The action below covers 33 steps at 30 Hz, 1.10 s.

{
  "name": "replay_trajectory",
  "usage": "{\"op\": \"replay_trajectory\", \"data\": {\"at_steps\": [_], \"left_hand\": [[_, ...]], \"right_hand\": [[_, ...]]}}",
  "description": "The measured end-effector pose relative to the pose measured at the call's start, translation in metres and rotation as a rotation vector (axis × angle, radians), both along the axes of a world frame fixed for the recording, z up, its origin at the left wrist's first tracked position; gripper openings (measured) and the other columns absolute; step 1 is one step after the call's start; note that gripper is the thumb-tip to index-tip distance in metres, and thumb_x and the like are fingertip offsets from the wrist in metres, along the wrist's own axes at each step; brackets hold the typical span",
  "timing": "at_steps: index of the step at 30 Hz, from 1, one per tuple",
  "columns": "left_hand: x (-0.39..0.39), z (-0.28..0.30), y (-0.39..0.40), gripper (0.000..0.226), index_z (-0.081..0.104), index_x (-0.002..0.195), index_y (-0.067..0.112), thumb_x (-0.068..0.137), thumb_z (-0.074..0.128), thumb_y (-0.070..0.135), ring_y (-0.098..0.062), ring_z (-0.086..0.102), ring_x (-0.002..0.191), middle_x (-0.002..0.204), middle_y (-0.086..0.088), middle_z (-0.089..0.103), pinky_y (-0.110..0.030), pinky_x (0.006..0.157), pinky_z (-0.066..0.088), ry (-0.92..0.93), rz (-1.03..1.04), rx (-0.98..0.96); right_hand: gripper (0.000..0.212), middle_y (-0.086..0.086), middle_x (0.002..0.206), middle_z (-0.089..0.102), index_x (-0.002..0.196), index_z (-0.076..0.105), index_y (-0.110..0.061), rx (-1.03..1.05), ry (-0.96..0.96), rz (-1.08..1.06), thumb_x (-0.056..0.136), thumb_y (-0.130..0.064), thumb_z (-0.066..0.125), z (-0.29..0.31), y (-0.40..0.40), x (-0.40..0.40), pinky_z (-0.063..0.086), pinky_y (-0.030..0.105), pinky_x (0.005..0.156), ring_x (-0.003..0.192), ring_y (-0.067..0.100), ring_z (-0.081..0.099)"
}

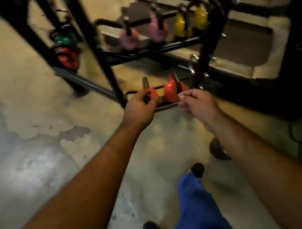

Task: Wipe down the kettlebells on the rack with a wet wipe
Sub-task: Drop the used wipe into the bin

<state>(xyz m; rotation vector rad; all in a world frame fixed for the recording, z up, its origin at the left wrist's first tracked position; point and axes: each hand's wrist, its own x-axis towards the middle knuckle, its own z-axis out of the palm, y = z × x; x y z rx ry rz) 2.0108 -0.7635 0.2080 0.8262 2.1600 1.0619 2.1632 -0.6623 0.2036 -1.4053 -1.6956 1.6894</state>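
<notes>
Two orange kettlebells (172, 91) sit on the lowest shelf of the black rack (107, 66). The left one (152, 92) is partly hidden behind my left hand (140, 109). The upper shelf holds two pink kettlebells (130, 38) and two yellow kettlebells (181, 25). Both my arms stretch towards the low shelf. My left hand is curled in front of the orange pair. My right hand (198, 104) is curled too, thumb against forefinger, just right of them. I see no wet wipe in either hand, though the picture is blurred.
A green kettlebell (65, 41) and a red kettlebell (67, 59) sit behind the rack's left posts. Carpeted steps (242, 46) rise at the right behind the rack. My blue trouser leg (194, 206) and dark shoes stand on the worn concrete floor (33, 152).
</notes>
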Motion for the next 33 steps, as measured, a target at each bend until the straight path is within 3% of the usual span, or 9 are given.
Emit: {"op": "replay_trajectory", "data": {"at_steps": [3, 6, 9, 11, 13, 18, 22, 27, 33], "left_hand": [[-0.047, 0.036, -0.084, 0.033, 0.063, 0.127, 0.016, 0.095, 0.063, 0.028, -0.014, 0.065, 0.096, 0.106, 0.001, 0.069, -0.018, 0.074, 0.050, 0.019, 0.172, 0.040], [-0.090, 0.058, -0.153, 0.033, 0.064, 0.127, 0.018, 0.096, 0.064, 0.030, -0.015, 0.064, 0.095, 0.100, 0.003, 0.066, -0.025, 0.080, 0.048, 0.049, 0.295, 0.047], [-0.135, 0.062, -0.205, 0.039, 0.060, 0.133, 0.021, 0.096, 0.062, 0.034, -0.016, 0.063, 0.100, 0.112, 0.001, 0.067, -0.031, 0.090, 0.053, 0.039, 0.405, -0.002], [-0.168, 0.059, -0.230, 0.040, 0.058, 0.135, 0.022, 0.097, 0.061, 0.034, -0.012, 0.064, 0.093, 0.113, 0.001, 0.066, -0.025, 0.081, 0.054, 0.031, 0.468, -0.020], [-0.206, 0.053, -0.246, 0.039, 0.058, 0.135, 0.021, 0.098, 0.060, 0.033, -0.009, 0.063, 0.087, 0.111, 0.002, 0.066, -0.020, 0.072, 0.049, 0.032, 0.518, -0.036], [-0.315, 0.038, -0.255, 0.041, 0.058, 0.136, 0.018, 0.097, 0.061, 0.033, -0.017, 0.064, 0.104, 0.118, -0.002, 0.068, -0.031, 0.089, 0.054, 0.050, 0.592, -0.136], [-0.393, 0.039, -0.259, 0.043, 0.056, 0.138, 0.016, 0.098, 0.060, 0.032, -0.015, 0.063, 0.097, 0.119, -0.005, 0.068, -0.027, 0.083, 0.050, 0.030, 0.641, -0.194], [-0.484, 0.025, -0.275, 0.047, 0.053, 0.140, 0.021, 0.097, 0.060, 0.038, -0.018, 0.060, 0.117, 0.130, -0.002, 0.064, -0.031, 0.096, 0.049, 0.032, 0.683, -0.262], [-0.631, -0.017, -0.307, 0.048, 0.051, 0.141, 0.022, 0.097, 0.059, 0.040, -0.018, 0.059, 0.119, 0.133, -0.001, 0.062, -0.031, 0.099, 0.047, 0.033, 0.667, -0.288]], "right_hand": [[0.015, -0.001, 0.076, 0.067, 0.086, 0.064, -0.020, 0.030, 0.021, 0.177, 0.099, -0.015, 0.059, 0.029, -0.055, -0.066, 0.045, 0.017, 0.048, 0.048, -0.001, 0.059], [0.018, -0.002, 0.073, 0.065, 0.082, 0.062, -0.021, 0.045, 0.010, 0.317, 0.100, -0.015, 0.059, 0.046, -0.098, -0.126, 0.044, 0.016, 0.045, 0.047, 0.000, 0.056], [0.010, 0.002, 0.078, 0.065, 0.090, 0.064, -0.016, 0.079, -0.040, 0.466, 0.100, -0.017, 0.060, 0.053, -0.127, -0.181, 0.041, 0.013, 0.044, 0.057, 0.006, 0.055], [0.007, 0.003, 0.084, 0.068, 0.095, 0.065, -0.016, 0.100, -0.078, 0.564, 0.099, -0.021, 0.061, 0.047, -0.138, -0.223, 0.041, 0.011, 0.046, 0.062, 0.008, 0.058], [0.008, 0.000, 0.085, 0.071, 0.092, 0.066, -0.021, 0.125, -0.117, 0.652, 0.097, -0.026, 0.064, 0.037, -0.143, -0.272, 0.043, 0.017, 0.053, 0.067, 0.010, 0.062], [0.010, -0.004, 0.083, 0.072, 0.086, 0.066, -0.025, 0.147, -0.166, 0.806, 0.096, -0.028, 0.065, 0.014, -0.141, -0.405, 0.045, 0.024, 0.060, 0.069, 0.010, 0.065], [0.010, 0.000, 0.086, 0.072, 0.089, 0.067, -0.024, 0.135, -0.190, 0.921, 0.098, -0.024, 0.063, 0.017, -0.142, -0.503, 0.046, 0.025, 0.063, 0.072, 0.013, 0.064], [0.008, 0.001, 0.087, 0.071, 0.091, 0.066, -0.021, 0.184, -0.215, 1.020, 0.098, -0.025, 0.062, 0.008, -0.160, -0.625, 0.048, 0.030, 0.067, 0.071, 0.014, 0.064], [0.009, 0.003, 0.091, 0.072, 0.092, 0.065, -0.021, 0.236, -0.292, 1.080, 0.097, -0.028, 0.064, -0.025, -0.194, -0.779, 0.049, 0.027, 0.067, 0.079, 0.017, 0.067]]}}
